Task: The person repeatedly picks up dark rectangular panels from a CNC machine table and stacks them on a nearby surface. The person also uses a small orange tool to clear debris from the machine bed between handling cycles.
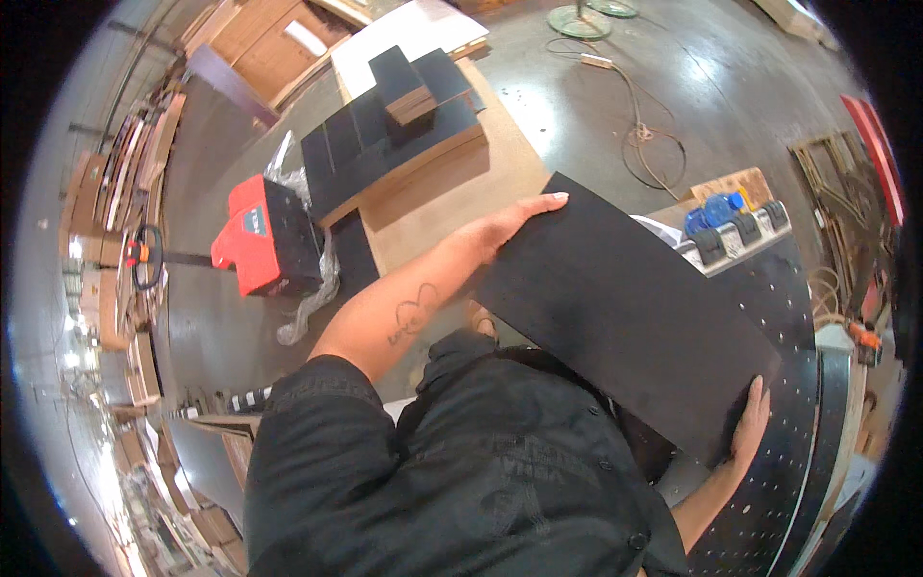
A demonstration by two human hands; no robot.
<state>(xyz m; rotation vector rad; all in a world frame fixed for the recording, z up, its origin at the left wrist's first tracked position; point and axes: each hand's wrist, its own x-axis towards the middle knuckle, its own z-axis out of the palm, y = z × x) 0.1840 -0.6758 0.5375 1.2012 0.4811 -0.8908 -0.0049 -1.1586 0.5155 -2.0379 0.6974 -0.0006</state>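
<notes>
Left hand (519,223) and right hand (752,423) are clamped on opposite ends of a flat black rectangular panel (625,317), which is held slanting in front of the person's body. Its right end overlaps, in view, a black tabletop dotted with small pale holes (755,514), though I cannot tell whether they touch. Beyond the left forearm sits a stack of black-topped, brown-edged boards (356,149).
</notes>
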